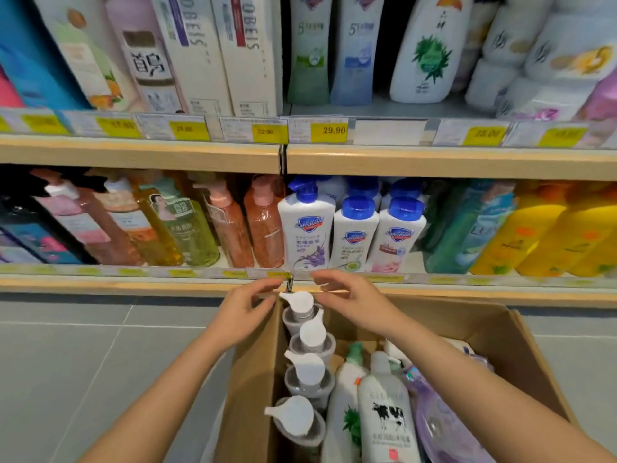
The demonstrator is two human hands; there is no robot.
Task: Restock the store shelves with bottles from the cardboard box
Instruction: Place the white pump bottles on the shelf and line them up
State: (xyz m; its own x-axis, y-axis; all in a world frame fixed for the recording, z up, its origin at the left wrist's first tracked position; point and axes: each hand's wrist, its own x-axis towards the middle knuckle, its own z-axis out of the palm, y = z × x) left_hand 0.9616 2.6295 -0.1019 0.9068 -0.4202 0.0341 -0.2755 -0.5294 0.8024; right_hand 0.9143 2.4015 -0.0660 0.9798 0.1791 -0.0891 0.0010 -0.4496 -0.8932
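Both hands hover over the far end of the cardboard box [500, 332], left hand [242, 312] at eleven o'clock of the nearest pump bottle [300, 309], right hand [350, 300] at one o'clock, fingers loosely curled and half open, gripping nothing. Stocked shelves [434, 162] fill twelve o'clock. Four grey pump bottles stand in a row along the box's left wall; a cow-print bottle [387, 416] lies at five o'clock.

Bright, even store light w/ soft shadows under the shelf boards [434, 162], small glints on the orange bottles [263, 225] just above the left hand's fingers [263, 289], strong wide-angle bowing toward the edges, and price tags [334, 130] smeared except directly above both hands' fingertips.
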